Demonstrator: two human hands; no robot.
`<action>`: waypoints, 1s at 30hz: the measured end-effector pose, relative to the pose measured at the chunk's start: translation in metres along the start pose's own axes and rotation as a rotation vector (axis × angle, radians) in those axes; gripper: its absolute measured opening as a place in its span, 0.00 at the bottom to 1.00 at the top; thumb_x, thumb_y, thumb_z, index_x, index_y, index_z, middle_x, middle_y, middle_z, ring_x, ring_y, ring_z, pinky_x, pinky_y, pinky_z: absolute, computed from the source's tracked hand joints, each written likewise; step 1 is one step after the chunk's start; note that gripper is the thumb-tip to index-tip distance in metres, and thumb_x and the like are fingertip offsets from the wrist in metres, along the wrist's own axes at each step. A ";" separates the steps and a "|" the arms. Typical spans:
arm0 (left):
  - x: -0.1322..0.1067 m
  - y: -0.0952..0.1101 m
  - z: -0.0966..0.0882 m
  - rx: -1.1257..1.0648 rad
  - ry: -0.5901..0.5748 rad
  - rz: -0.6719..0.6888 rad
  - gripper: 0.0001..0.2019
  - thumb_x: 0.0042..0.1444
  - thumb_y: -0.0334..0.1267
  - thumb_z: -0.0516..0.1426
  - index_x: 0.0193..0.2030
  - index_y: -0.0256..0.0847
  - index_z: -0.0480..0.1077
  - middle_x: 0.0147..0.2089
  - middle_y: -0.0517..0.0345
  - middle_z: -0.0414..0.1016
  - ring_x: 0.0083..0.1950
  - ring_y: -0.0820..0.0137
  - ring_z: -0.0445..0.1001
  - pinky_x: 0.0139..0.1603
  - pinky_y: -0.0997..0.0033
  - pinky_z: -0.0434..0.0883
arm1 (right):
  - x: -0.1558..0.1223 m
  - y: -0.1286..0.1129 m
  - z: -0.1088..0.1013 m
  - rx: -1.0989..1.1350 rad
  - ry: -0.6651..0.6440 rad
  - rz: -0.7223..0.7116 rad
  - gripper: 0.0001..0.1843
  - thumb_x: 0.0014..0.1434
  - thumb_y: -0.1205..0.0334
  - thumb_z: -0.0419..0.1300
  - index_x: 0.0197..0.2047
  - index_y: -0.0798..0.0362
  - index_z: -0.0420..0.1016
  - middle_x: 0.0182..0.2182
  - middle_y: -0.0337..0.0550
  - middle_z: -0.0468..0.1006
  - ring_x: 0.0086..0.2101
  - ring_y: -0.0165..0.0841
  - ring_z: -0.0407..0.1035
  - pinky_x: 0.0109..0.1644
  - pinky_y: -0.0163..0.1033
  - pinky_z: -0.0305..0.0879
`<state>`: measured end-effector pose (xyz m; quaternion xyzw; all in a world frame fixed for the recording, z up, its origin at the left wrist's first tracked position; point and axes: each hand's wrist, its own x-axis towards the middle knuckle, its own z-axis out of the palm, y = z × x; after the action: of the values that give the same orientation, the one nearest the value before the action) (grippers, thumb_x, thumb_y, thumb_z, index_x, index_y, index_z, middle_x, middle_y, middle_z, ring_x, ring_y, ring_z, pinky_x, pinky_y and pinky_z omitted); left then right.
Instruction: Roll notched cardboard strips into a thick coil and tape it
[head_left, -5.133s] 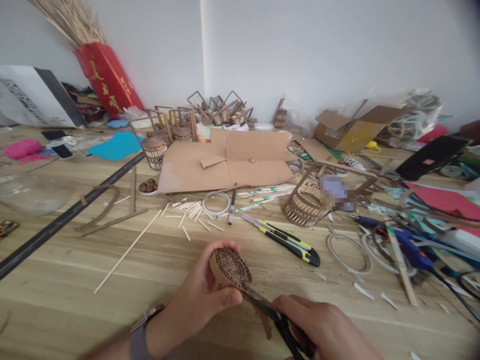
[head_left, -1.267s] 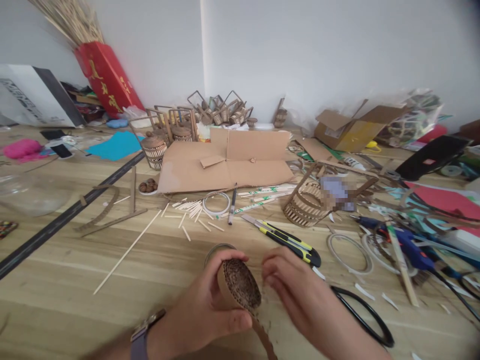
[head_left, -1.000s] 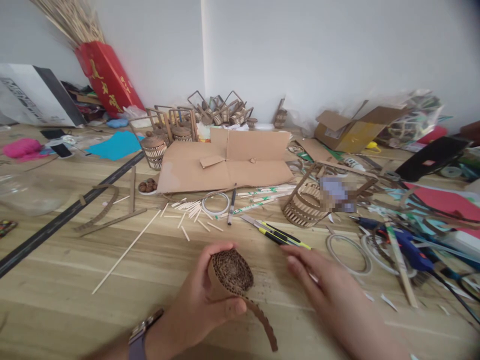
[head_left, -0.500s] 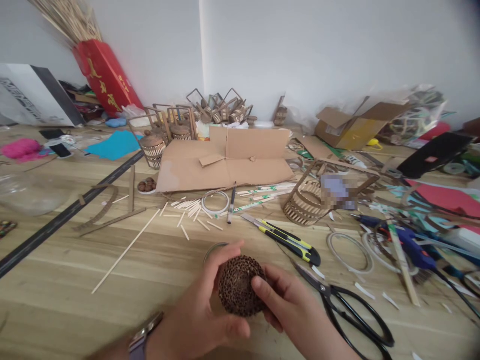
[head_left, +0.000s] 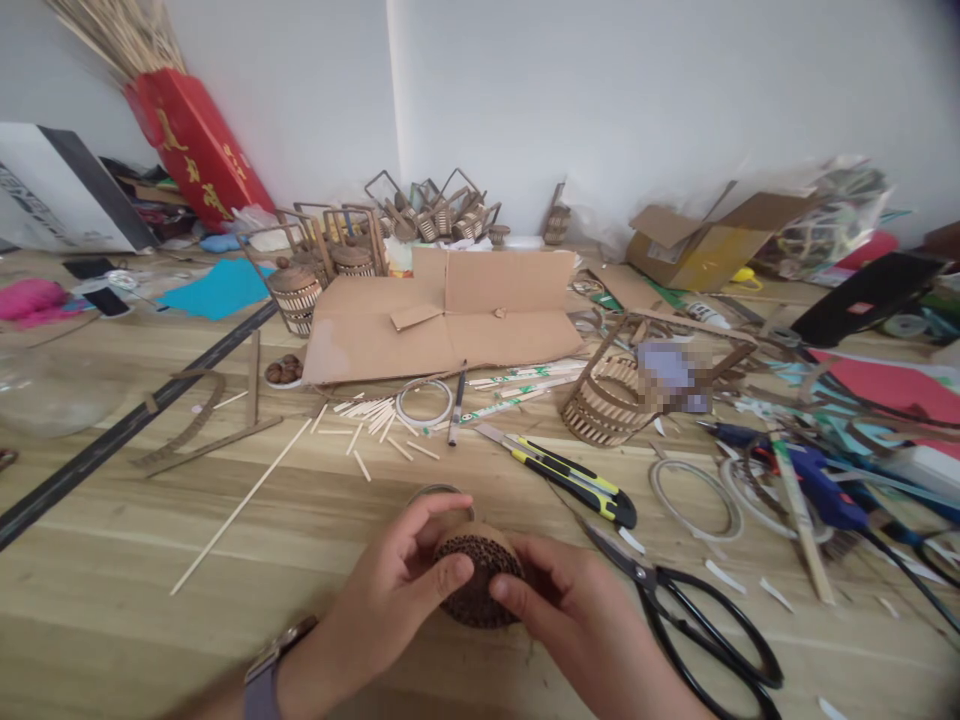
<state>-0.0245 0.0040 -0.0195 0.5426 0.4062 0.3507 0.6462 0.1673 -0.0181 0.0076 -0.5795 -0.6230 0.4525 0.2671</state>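
Both my hands hold a tight roll of brown corrugated cardboard low in the middle of the view, its coiled end facing me. My left hand wraps the roll from the left, thumb pressed on its face, a watch on the wrist. My right hand closes on it from the right, thumb on the rim. Black scissors lie on the wooden floor just right of my right hand. A thin wire ring lies just behind the roll.
A yellow-black utility knife lies beyond the roll. Loose sticks, a flattened cardboard sheet, a woven basket frame, a blue glue gun and tape rings litter the floor. A red box leans on the wall.
My right hand let go of the scissors, which now lie on the floor, and came back onto the roll. The loose cardboard tail is now wound in against the roll.
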 end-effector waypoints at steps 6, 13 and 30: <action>0.007 0.003 0.000 -0.045 0.022 0.034 0.19 0.54 0.53 0.65 0.47 0.45 0.75 0.41 0.57 0.81 0.43 0.64 0.78 0.43 0.71 0.71 | 0.002 0.001 -0.002 0.015 -0.045 0.068 0.16 0.53 0.54 0.61 0.21 0.52 0.63 0.17 0.31 0.61 0.21 0.27 0.54 0.25 0.33 0.48; 0.001 -0.002 -0.002 0.107 -0.030 0.097 0.23 0.58 0.48 0.63 0.59 0.50 0.70 0.50 0.54 0.80 0.51 0.59 0.76 0.52 0.64 0.71 | 0.004 0.006 0.000 0.105 -0.042 0.085 0.19 0.53 0.50 0.64 0.20 0.51 0.64 0.14 0.30 0.61 0.18 0.25 0.55 0.21 0.31 0.48; 0.013 0.001 0.000 -0.432 0.197 -0.092 0.28 0.45 0.47 0.72 0.52 0.45 0.72 0.42 0.58 0.80 0.43 0.65 0.76 0.44 0.70 0.71 | 0.000 0.011 -0.004 0.556 0.137 -0.042 0.16 0.49 0.49 0.72 0.30 0.52 0.78 0.25 0.40 0.78 0.28 0.32 0.73 0.34 0.35 0.70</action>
<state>-0.0187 0.0158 -0.0206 0.3361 0.4071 0.4509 0.7197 0.1759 -0.0184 -0.0005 -0.5000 -0.4674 0.5602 0.4666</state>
